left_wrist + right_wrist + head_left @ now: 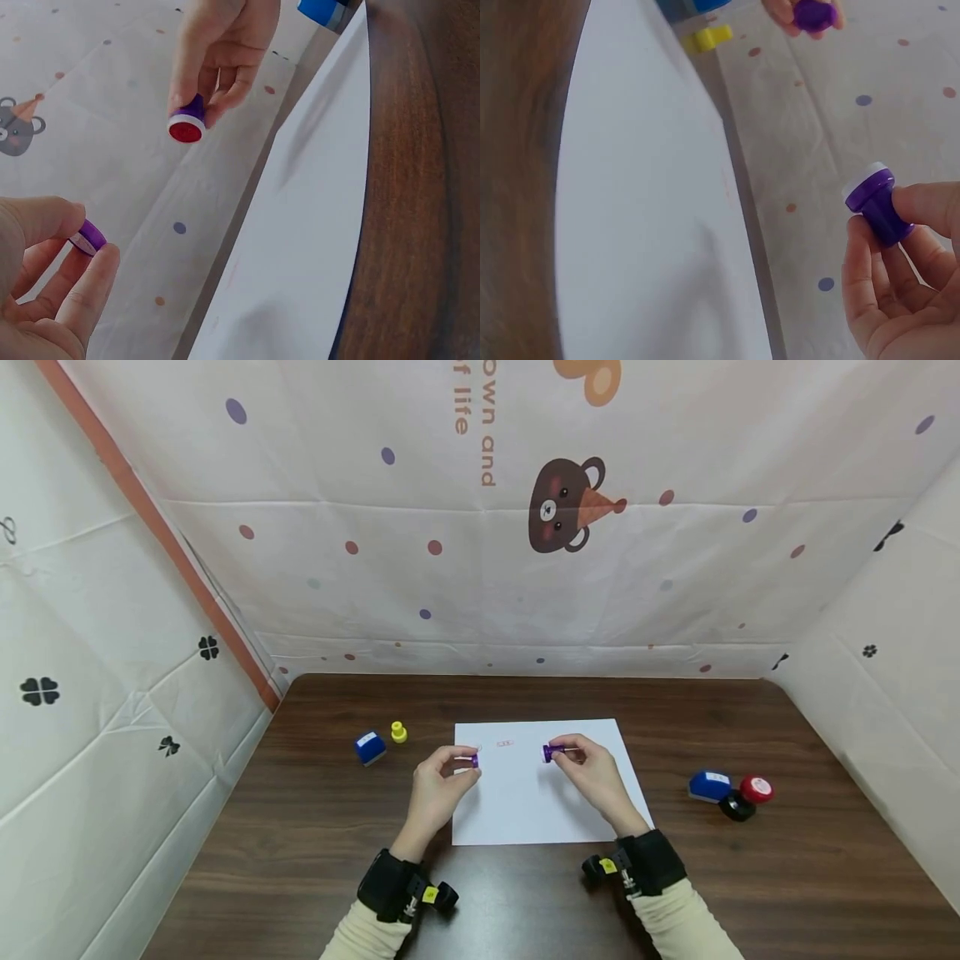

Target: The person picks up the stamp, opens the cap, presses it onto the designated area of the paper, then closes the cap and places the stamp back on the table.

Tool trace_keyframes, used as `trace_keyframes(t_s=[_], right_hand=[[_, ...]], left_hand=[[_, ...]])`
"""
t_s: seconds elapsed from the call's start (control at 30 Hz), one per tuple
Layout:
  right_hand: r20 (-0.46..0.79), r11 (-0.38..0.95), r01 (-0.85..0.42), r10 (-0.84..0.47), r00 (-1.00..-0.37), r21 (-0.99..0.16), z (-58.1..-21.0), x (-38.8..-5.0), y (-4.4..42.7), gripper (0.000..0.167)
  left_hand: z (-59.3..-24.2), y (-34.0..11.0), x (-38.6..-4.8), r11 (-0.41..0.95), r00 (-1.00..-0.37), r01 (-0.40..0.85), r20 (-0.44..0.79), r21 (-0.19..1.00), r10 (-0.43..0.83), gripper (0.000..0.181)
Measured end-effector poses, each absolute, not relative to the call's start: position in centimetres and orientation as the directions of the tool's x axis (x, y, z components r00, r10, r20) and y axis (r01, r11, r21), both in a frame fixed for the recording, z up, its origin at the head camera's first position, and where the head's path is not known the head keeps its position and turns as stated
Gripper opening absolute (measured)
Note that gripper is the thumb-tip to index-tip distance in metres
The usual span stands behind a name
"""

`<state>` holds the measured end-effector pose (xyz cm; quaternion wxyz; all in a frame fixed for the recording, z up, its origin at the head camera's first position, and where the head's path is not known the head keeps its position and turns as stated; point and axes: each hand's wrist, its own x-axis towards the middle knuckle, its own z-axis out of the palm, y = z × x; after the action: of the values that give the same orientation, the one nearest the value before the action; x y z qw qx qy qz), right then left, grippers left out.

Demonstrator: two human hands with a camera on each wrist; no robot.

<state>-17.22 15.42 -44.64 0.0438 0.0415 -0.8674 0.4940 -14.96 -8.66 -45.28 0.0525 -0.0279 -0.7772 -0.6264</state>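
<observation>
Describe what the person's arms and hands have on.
The left sleeve and right sleeve are cream. Wide black wristbands sit over the cuffs, each carrying a small black camera with a yellow label, its print too small to read. The left hand and right hand wear no gloves.

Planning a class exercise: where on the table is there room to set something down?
Free: the table between its left edge and the left sleeve; the paper, lower middle. Crowded: right, around the red piece, black piece, blue block.
</observation>
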Motion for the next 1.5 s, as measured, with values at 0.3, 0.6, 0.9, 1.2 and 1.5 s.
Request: trace_keyframes(t_s=[0.3, 0.6, 0.9, 1.2, 1.5], right_hand=[[0.279, 0.664, -0.292, -0.128, -0.952, -0.688, -45.0, -19.9, 15.3, 0.014], [0.264, 0.731, -0.315, -0.188, -0.946, -0.605, -45.3, -22.1, 14.5, 0.014], [0.268, 0.806, -0.354, -0.250, -0.930, -0.476, -45.4, -23.2, 13.7, 0.013], [0.305, 0.842, -0.419, -0.322, -0.896, -0.341, -45.9, -23.7, 13.3, 0.009], [0.345, 0.846, -0.464, -0.367, -0.864, -0.264, -46.0, -23.7, 12.9, 0.010]], left_hand=[[-46.0, -9.0, -14.6, 0.213, -0.993, 0.112, 0.120, 0.971, -0.023, 0.022], [-46.3, -9.1, -14.3, 0.220, -0.994, 0.104, 0.109, 0.970, -0.011, 0.022], [-46.3, -9.1, -14.2, 0.225, -0.995, 0.098, 0.103, 0.969, -0.009, 0.022], [-46.2, -9.0, -14.1, 0.222, -0.996, 0.084, 0.088, 0.971, -0.009, 0.022], [-46.3, -9.0, -14.2, 0.221, -0.995, 0.093, 0.098, 0.971, -0.011, 0.023]])
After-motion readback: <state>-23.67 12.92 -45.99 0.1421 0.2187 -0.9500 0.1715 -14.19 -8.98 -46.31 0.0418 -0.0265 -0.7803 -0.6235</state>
